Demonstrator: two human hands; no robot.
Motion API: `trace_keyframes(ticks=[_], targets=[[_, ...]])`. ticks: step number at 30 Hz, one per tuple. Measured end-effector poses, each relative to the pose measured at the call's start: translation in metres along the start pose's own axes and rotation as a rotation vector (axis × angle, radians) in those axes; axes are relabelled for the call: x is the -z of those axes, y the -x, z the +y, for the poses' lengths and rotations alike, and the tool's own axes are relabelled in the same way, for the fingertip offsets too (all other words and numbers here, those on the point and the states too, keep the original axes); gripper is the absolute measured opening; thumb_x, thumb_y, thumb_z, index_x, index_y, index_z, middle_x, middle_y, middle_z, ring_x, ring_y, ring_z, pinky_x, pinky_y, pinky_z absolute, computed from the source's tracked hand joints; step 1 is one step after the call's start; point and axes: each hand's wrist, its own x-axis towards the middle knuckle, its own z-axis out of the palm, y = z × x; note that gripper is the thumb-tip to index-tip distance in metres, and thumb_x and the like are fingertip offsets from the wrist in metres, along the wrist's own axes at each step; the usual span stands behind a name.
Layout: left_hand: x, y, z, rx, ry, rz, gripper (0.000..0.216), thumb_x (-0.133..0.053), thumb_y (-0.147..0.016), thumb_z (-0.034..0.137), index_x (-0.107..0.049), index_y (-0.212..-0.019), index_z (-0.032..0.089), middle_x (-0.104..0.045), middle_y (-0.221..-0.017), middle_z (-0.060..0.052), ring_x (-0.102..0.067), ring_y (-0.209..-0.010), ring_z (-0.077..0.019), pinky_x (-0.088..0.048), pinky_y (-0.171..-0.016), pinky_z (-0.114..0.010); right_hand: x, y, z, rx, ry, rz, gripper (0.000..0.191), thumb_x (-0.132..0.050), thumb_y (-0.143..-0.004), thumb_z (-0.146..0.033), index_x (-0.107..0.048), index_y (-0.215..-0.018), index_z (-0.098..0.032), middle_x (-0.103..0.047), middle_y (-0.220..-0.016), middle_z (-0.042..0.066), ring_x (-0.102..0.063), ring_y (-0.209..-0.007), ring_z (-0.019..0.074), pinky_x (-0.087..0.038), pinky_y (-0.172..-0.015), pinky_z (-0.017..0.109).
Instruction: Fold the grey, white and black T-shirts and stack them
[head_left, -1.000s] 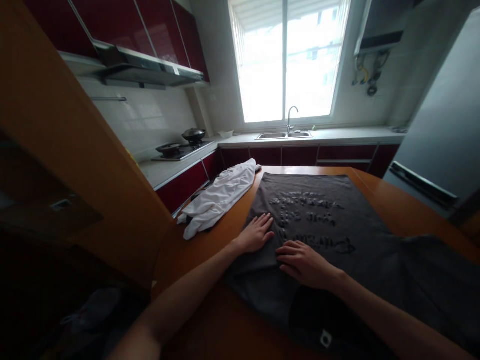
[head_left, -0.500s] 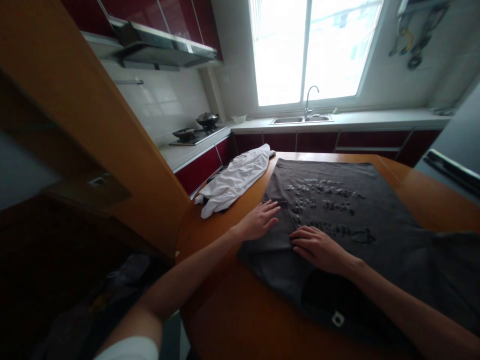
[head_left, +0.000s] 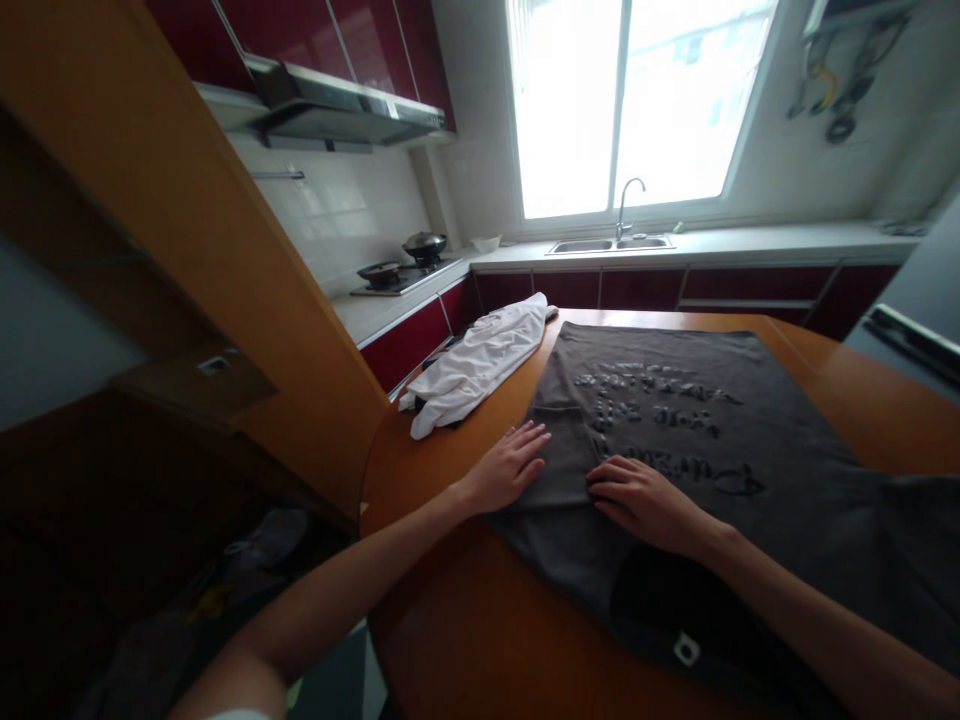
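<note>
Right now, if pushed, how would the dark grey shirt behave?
Probably floppy: the dark grey shirt lies limp, following the table top. Likely to bunch rather than slide whole: creases show between the left hand and right hand.

Both arms are bare: the left arm is uncovered from the left hand up past the elbow, where a sliver of white short sleeve shows at the bottom edge of the view. The right forearm is likewise uncovered from the right hand to the frame's edge, its sleeve out of sight. The fingers look slender; the light is too dim to show the nails.
</note>
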Motion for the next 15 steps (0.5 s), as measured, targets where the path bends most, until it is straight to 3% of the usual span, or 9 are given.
trace_keyframes(ticks=[3, 5, 9, 11, 15], targets=[[0.001, 0.003, -0.001, -0.017, 0.039, 0.022, 0.048, -0.039, -0.106, 0.04, -0.047, -0.151, 0.024, -0.043, -0.159, -0.007, -0.029, -0.152, -0.0234, -0.02, -0.126, -0.047, -0.002, 0.001, 0.002, 0.003, 0.02, -0.014, 0.019, -0.055, -0.1, -0.025, -0.072, -0.11, -0.024, -0.07, -0.117, 0.007, -0.061, -0.111, 0.0227, -0.05, -0.1, 0.042], [0.005, 0.006, -0.003, -0.003, 0.109, 0.047, 0.045, -0.041, -0.105, 0.039, -0.052, -0.146, 0.024, -0.052, -0.152, -0.008, -0.039, -0.146, -0.024, -0.029, -0.123, -0.045, -0.003, 0.001, 0.003, 0.008, 0.027, -0.017, 0.021, -0.053, -0.1, -0.023, -0.071, -0.11, -0.023, -0.069, -0.118, 0.008, -0.061, -0.111, 0.0223, -0.051, -0.099, 0.041], [0.019, 0.023, -0.003, 0.145, 0.238, 0.212, 0.032, -0.048, -0.102, 0.035, -0.065, -0.126, 0.022, -0.066, -0.115, -0.008, -0.063, -0.109, -0.0211, -0.05, -0.101, -0.035, -0.003, 0.002, 0.005, 0.023, 0.036, -0.018, 0.024, -0.048, -0.102, -0.021, -0.07, -0.109, -0.023, -0.069, -0.118, 0.008, -0.062, -0.109, 0.0215, -0.051, -0.097, 0.039], [0.025, 0.038, 0.002, 0.166, 0.22, 0.165, 0.025, -0.06, -0.096, 0.034, -0.068, -0.117, 0.023, -0.064, -0.104, -0.006, -0.063, -0.098, -0.0201, -0.052, -0.093, -0.034, -0.003, 0.001, 0.005, 0.026, 0.034, -0.015, 0.024, -0.047, -0.103, -0.021, -0.07, -0.108, -0.023, -0.069, -0.118, 0.008, -0.062, -0.109, 0.0213, -0.052, -0.096, 0.039], [0.025, 0.066, 0.015, 0.178, 0.138, 0.046, 0.035, -0.07, -0.087, 0.028, -0.066, -0.122, 0.028, -0.06, -0.109, -0.004, -0.058, -0.104, -0.0221, -0.051, -0.096, -0.036, -0.001, 0.0, 0.004, 0.031, 0.023, -0.009, 0.025, -0.045, -0.103, -0.02, -0.07, -0.107, -0.023, -0.07, -0.116, 0.008, -0.062, -0.108, 0.0211, -0.053, -0.094, 0.037]])
